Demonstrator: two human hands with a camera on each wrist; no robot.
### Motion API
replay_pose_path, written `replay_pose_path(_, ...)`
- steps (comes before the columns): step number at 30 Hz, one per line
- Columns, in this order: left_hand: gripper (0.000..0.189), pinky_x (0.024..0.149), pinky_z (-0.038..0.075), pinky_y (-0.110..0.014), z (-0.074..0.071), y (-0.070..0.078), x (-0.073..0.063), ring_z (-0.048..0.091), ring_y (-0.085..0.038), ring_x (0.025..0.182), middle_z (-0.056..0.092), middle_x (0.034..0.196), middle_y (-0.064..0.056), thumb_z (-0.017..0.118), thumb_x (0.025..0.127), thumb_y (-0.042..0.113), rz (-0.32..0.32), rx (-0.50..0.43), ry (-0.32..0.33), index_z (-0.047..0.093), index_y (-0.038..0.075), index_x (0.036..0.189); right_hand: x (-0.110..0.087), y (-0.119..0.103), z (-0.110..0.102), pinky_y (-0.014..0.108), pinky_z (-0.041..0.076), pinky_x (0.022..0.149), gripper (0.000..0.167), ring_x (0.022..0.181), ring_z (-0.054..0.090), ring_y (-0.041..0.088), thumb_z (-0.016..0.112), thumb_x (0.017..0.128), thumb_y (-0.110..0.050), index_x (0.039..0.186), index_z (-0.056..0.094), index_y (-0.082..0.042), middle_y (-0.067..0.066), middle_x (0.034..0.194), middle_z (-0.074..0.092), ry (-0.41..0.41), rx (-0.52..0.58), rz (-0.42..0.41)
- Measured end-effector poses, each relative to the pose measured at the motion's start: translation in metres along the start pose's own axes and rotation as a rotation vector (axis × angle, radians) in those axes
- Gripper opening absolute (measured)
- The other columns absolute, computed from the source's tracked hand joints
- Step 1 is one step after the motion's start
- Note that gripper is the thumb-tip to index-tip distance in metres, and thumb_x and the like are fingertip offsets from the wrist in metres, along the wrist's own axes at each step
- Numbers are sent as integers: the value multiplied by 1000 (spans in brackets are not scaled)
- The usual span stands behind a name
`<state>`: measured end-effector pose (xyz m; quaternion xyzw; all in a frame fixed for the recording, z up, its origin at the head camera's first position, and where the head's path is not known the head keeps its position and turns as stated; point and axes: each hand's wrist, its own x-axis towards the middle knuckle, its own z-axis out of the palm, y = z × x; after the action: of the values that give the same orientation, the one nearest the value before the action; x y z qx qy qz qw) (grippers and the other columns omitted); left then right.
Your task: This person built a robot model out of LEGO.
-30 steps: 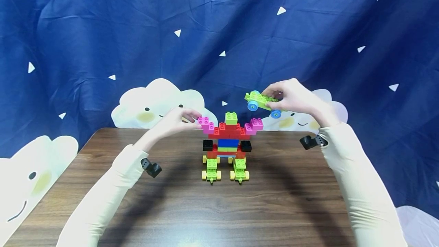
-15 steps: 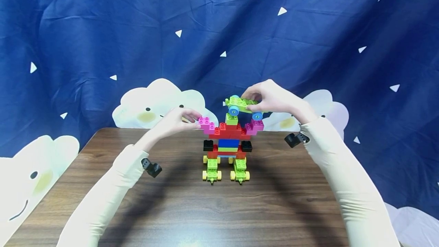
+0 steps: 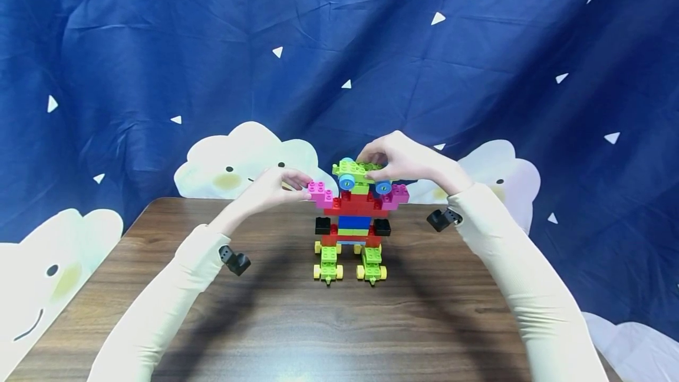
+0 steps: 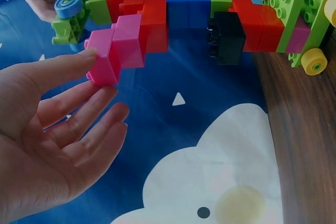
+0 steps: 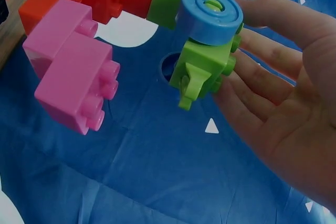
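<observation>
A toy figure of building blocks stands on the table, with a red-and-blue body (image 3: 354, 223) and pink bricks as raised arms. My left hand (image 3: 273, 187) pinches the outer pink brick (image 4: 105, 56) of one arm between thumb and fingertips. In my right hand (image 3: 411, 158) is a lime-green toy car base (image 3: 347, 168) with blue wheels, gripped by its sides. The car base lies crosswise right at the top of the figure's green head brick (image 3: 360, 190), partly hiding it. On the other arm, the pink bricks (image 5: 73, 77) are untouched.
Two green wheeled bases (image 3: 328, 264) with yellow wheels serve as the figure's feet on the brown wooden table (image 3: 265, 323). Black bricks (image 3: 322, 226) jut from both sides. Behind the table's back edge hangs a blue curtain (image 3: 339, 34) with white clouds.
My right hand has carried the green car base leftward and down, from beside the figure to the top of its head brick. My left hand has stayed at the pink brick.
</observation>
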<state>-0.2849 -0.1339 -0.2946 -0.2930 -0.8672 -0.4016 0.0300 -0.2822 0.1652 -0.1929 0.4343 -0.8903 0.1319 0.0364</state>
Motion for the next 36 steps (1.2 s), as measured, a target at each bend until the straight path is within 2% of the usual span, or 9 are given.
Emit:
replay_pose_path(18, 41, 93, 58, -42, 1, 1, 1, 67, -26, 105, 73, 113, -13, 78, 85, 24, -23, -11, -1, 69, 6, 121, 4, 0, 2, 43, 57, 94, 28, 98, 70, 24, 71, 89, -12, 116, 71, -6, 11, 110, 74, -84, 34, 30)
replay_pose_path(36, 40, 93, 58, -42, 1, 1, 1, 67, -25, 105, 73, 112, -13, 77, 85, 24, -18, -4, 0, 70, 7, 121, 5, 2, 4, 44, 57, 94, 30, 95, 69, 24, 75, 87, -11, 115, 70, -3, 12, 108, 74, -57, 34, -3)
